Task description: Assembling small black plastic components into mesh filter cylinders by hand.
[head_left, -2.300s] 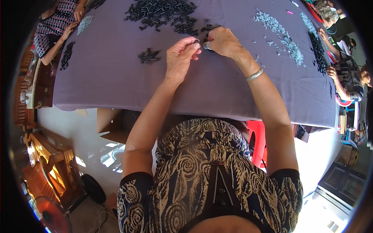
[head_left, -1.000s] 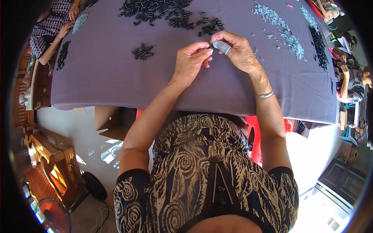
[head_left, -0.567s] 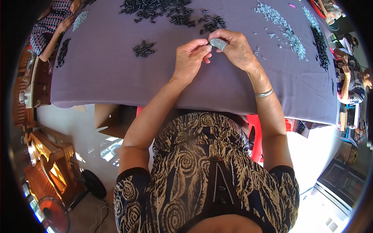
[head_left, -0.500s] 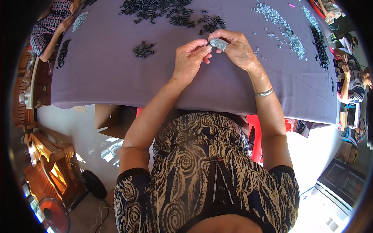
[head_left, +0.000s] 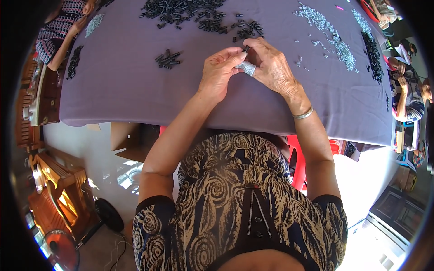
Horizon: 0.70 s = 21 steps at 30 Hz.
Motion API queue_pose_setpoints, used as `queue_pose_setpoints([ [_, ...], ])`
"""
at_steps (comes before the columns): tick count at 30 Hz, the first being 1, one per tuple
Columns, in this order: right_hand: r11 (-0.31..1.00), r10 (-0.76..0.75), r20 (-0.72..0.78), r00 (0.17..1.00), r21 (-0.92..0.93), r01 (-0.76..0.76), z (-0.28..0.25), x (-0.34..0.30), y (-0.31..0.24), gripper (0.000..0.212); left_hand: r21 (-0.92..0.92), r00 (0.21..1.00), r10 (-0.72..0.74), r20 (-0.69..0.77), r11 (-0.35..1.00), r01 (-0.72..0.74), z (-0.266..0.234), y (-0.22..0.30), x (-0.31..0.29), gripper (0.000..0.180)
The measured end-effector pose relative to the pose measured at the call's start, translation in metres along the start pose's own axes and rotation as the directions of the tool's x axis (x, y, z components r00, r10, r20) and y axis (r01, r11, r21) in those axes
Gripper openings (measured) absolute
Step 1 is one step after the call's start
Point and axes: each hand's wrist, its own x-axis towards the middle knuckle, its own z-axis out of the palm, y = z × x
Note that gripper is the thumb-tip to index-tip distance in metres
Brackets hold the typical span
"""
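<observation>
My left hand (head_left: 218, 71) and my right hand (head_left: 271, 63) meet above the purple tablecloth (head_left: 149, 95). Between their fingertips is a small black cylindrical piece (head_left: 246, 49), gripped by both. A grey-white wrap (head_left: 246, 68) covers my right thumb, which is pressed in below the piece. Beyond my hands lies a big heap of black pieces (head_left: 181, 11), with a smaller cluster of black pieces (head_left: 248, 29) closer to my fingers. To the left sits a little pile of black pieces (head_left: 168, 58). Small silvery pieces (head_left: 332, 38) spread out on the right.
At the far left a person (head_left: 68, 31) sits beside more silvery pieces (head_left: 94, 25) and black pieces (head_left: 74, 62). Other people's hands (head_left: 402, 79) show at the right edge, near a strip of black pieces (head_left: 373, 56). A cardboard box (head_left: 124, 137) stands under the table edge.
My right hand has turned, its wrapped thumb swinging down and its fingertips closing over the black piece, which now shows more plainly. My left hand has hardly moved.
</observation>
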Motion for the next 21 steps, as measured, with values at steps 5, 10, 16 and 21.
queue_pose_setpoints([
  [5, 0.997, 0.004, 0.025, 1.000, -0.081, -0.002, 0.003, -0.001, 0.004, 0.035, -0.013, 0.999, -0.027, 0.030, 1.000, 0.027, -0.001, -0.002, 0.000, 0.019],
  [10, 0.994, 0.034, 0.122, 0.992, -0.110, -0.021, 0.002, -0.002, 0.006, 0.026, -0.062, 0.997, -0.068, 0.028, 0.996, 0.069, 0.003, -0.001, -0.003, 0.018],
  [16, 0.996, -0.030, 0.062, 0.998, -0.082, 0.035, 0.010, -0.004, 0.010, 0.028, -0.086, 0.997, -0.059, 0.041, 0.994, 0.063, 0.003, -0.003, -0.004, 0.018],
  [21, 1.000, 0.000, 0.087, 0.996, 0.023, -0.002, 0.015, -0.006, -0.010, 0.030, -0.194, 0.979, 0.193, -0.068, 0.960, -0.202, 0.009, -0.003, -0.004, 0.028],
])
